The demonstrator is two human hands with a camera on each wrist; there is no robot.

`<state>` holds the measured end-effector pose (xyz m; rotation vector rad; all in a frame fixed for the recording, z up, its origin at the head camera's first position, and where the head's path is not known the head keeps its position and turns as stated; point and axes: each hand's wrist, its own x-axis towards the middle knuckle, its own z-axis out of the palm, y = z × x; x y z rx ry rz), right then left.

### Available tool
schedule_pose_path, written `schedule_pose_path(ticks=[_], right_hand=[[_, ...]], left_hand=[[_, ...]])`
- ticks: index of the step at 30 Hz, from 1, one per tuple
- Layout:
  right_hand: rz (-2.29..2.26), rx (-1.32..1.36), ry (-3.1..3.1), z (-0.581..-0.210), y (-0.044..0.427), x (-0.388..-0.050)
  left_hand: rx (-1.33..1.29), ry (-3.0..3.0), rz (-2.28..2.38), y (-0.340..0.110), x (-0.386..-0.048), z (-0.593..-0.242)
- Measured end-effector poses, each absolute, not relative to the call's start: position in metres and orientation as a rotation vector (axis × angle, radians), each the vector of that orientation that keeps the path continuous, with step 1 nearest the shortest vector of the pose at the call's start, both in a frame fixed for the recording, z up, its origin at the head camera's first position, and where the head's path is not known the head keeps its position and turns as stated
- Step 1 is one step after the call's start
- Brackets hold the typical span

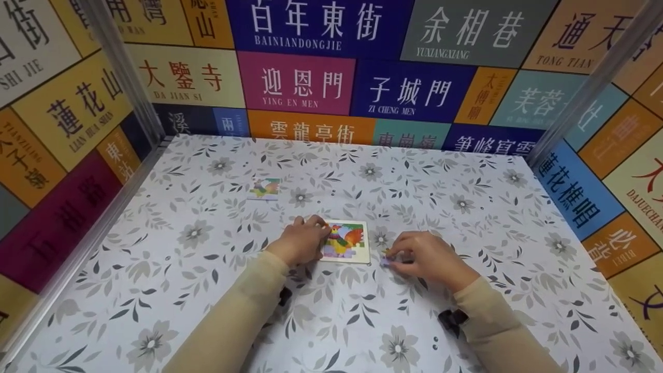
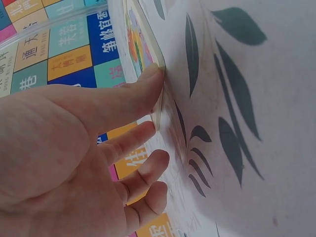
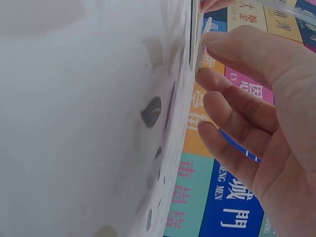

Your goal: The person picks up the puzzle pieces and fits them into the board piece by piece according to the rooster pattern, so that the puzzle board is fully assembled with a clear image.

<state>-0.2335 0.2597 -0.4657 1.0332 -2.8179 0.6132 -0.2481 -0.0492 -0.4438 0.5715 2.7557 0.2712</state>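
Observation:
A small jigsaw puzzle board (image 1: 366,254) with a pale rim lies on the table, showing a colourful rooster picture with stepped gaps along its lower edge. My left hand (image 1: 299,242) holds the board by its left side; in the left wrist view the thumb (image 2: 148,89) presses on the board's corner and the index fingertip is at its edge. Just right of the board, my right hand (image 1: 429,260) pinches a small puzzle piece (image 1: 385,260) between thumb and index finger. The right wrist view shows that piece (image 3: 202,49) edge-on, tilted, with the other fingers loosely bent.
A matching rooster picture (image 1: 265,188) lies farther back on the table, left of the board. The table (image 1: 331,321) has a white cover printed with grey flowers and leaves. Panels with Chinese lettering (image 1: 298,83) stand behind and at both sides.

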Motion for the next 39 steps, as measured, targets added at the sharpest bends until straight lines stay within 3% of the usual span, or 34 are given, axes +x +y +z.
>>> schedule_pose_path(ticks=[39], right_hand=[[0.569,1.044,-2.817,-0.457,0.221,-0.239]], left_hand=[[0.588,2.754,0.283,-0.050,-0.250,-0.446]])
